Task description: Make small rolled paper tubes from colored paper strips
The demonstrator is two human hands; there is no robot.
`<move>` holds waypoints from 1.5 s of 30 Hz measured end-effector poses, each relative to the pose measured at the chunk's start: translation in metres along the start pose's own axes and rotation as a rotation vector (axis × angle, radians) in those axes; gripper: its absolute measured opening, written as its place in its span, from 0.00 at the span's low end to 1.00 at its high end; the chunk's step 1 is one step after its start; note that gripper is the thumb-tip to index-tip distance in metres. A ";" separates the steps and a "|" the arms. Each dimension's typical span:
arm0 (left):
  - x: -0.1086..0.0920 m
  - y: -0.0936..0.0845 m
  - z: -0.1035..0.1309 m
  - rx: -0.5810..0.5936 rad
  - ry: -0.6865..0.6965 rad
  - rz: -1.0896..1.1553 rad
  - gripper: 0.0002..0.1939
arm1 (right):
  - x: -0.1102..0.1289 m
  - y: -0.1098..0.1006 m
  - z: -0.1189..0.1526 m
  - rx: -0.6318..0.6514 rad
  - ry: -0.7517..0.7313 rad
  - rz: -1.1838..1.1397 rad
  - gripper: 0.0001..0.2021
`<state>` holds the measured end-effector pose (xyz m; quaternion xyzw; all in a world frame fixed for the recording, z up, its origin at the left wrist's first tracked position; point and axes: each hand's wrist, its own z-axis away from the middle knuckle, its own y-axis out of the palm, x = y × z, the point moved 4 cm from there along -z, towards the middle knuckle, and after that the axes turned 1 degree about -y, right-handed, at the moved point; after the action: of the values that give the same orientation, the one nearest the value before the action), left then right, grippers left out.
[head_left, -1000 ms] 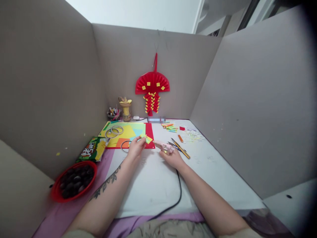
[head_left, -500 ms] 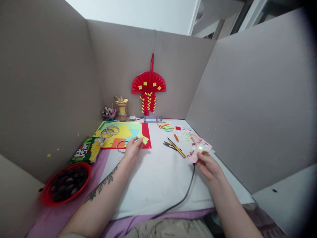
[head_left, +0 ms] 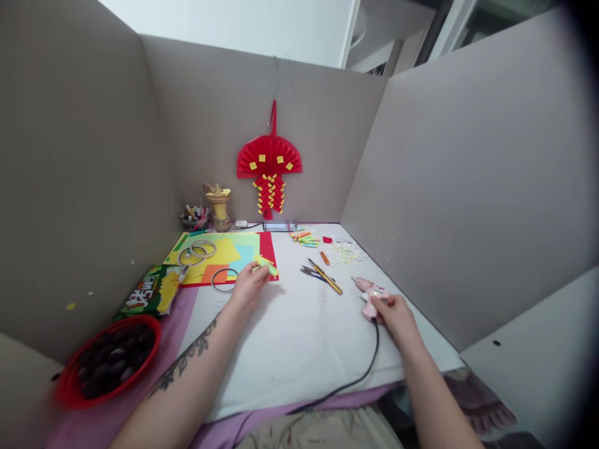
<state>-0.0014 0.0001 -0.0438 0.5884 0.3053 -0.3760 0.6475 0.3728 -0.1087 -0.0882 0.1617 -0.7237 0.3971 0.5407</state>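
Observation:
My left hand (head_left: 250,284) is closed on small rolled paper tubes (head_left: 266,267), yellow and light green, held above the edge of the coloured sheets. My right hand (head_left: 397,315) is closed round the handle of a pink glue gun (head_left: 369,296), its nozzle pointing up and left, low over the white tabletop. A black cord (head_left: 372,365) runs from the handle toward the front edge. Between the hands lie black-bladed scissors (head_left: 314,273) and a yellow-and-black pencil (head_left: 330,280), crossing each other. An orange paper roll (head_left: 324,258) is just beyond them.
Several coloured paper rolls (head_left: 306,239) and paper scraps (head_left: 349,252) lie at the back right. Tape rings (head_left: 203,249) rest on coloured sheets (head_left: 224,249) at left. A snack bag (head_left: 152,292) and red basket (head_left: 152,349) stand nearer. A red fan decoration (head_left: 269,156) hangs on the grey panel.
My right hand has lowered the glue gun toward the tabletop and turned it, nozzle now up and left. My left hand keeps the paper tubes in nearly the same place. The view has shifted slightly right.

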 end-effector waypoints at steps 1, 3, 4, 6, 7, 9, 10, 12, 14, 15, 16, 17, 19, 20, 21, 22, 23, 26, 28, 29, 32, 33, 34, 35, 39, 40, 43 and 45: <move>0.000 0.002 0.001 0.014 0.003 0.006 0.18 | 0.002 -0.005 -0.002 0.012 -0.014 0.199 0.18; 0.000 0.004 0.003 0.036 0.009 0.018 0.19 | 0.015 -0.010 -0.003 0.034 -0.064 0.469 0.16; 0.000 0.006 0.003 0.048 0.013 0.020 0.19 | 0.025 -0.008 -0.002 0.040 -0.107 0.534 0.15; 0.001 0.008 0.004 0.075 0.023 0.021 0.19 | 0.054 0.006 0.006 0.094 -0.191 0.529 0.13; 0.002 0.008 0.004 0.087 0.028 0.021 0.19 | 0.072 0.019 0.012 0.145 -0.248 0.467 0.13; 0.003 0.009 0.004 0.106 0.037 0.027 0.18 | 0.109 0.054 0.027 0.298 -0.378 0.339 0.12; 0.003 0.009 0.005 0.115 0.041 0.033 0.18 | 0.125 0.073 0.035 0.372 -0.422 0.254 0.12; 0.003 0.010 0.007 0.133 0.049 0.043 0.18 | 0.149 0.111 0.049 0.500 -0.444 0.053 0.16; 0.002 0.010 0.008 0.149 0.052 0.045 0.18 | 0.160 0.144 0.060 0.591 -0.409 -0.152 0.22; 0.002 0.010 0.009 0.154 0.053 0.041 0.18 | 0.161 0.158 0.064 0.636 -0.379 -0.250 0.24; 0.002 0.011 0.010 0.158 0.055 0.036 0.18 | 0.159 0.169 0.068 0.665 -0.347 -0.340 0.24; 0.002 0.011 0.011 0.163 0.056 0.031 0.18 | 0.156 0.177 0.070 0.691 -0.316 -0.423 0.23; 0.004 0.012 0.012 0.170 0.062 0.021 0.18 | 0.150 0.187 0.075 0.732 -0.264 -0.551 0.20; 0.005 0.013 0.012 0.172 0.064 0.015 0.18 | 0.147 0.189 0.076 0.751 -0.247 -0.596 0.19; 0.006 0.014 0.012 0.176 0.065 0.006 0.18 | 0.145 0.189 0.077 0.767 -0.232 -0.629 0.18; 0.007 0.015 0.013 0.182 0.063 -0.008 0.17 | 0.144 0.188 0.078 0.778 -0.221 -0.651 0.17; 0.008 0.016 0.014 0.187 0.062 -0.023 0.17 | 0.144 0.187 0.079 0.785 -0.214 -0.665 0.16; 0.009 0.018 0.016 0.198 0.069 -0.061 0.17 | 0.146 0.184 0.081 0.785 -0.195 -0.689 0.14; 0.008 0.019 0.017 0.204 0.083 -0.080 0.17 | 0.147 0.184 0.082 0.787 -0.190 -0.697 0.14; 0.008 0.019 0.017 0.208 0.089 -0.092 0.17 | 0.148 0.184 0.083 0.786 -0.191 -0.700 0.14; 0.006 0.020 0.019 0.197 0.098 -0.112 0.16 | 0.148 0.184 0.084 0.781 -0.205 -0.697 0.14; 0.006 0.020 0.019 0.185 0.097 -0.113 0.17 | 0.148 0.184 0.084 0.773 -0.210 -0.692 0.13; 0.006 0.020 0.019 0.171 0.095 -0.113 0.17 | 0.148 0.184 0.084 0.764 -0.215 -0.684 0.13; 0.006 0.020 0.019 0.158 0.093 -0.113 0.17 | 0.147 0.183 0.084 0.753 -0.222 -0.673 0.13; 0.007 0.022 0.020 0.133 0.084 -0.117 0.17 | 0.148 0.181 0.085 0.694 -0.266 -0.625 0.13; 0.007 0.022 0.020 0.129 0.082 -0.114 0.17 | 0.148 0.180 0.086 0.680 -0.276 -0.616 0.12; 0.008 0.022 0.020 0.114 0.075 -0.108 0.17 | 0.150 0.178 0.087 0.641 -0.296 -0.592 0.12; 0.008 0.021 0.020 0.108 0.074 -0.103 0.17 | 0.150 0.177 0.088 0.618 -0.309 -0.575 0.12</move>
<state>0.0199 -0.0201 -0.0373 0.6197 0.3382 -0.4025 0.5828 0.1432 -0.0332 -0.0311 0.5676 -0.5690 0.3997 0.4409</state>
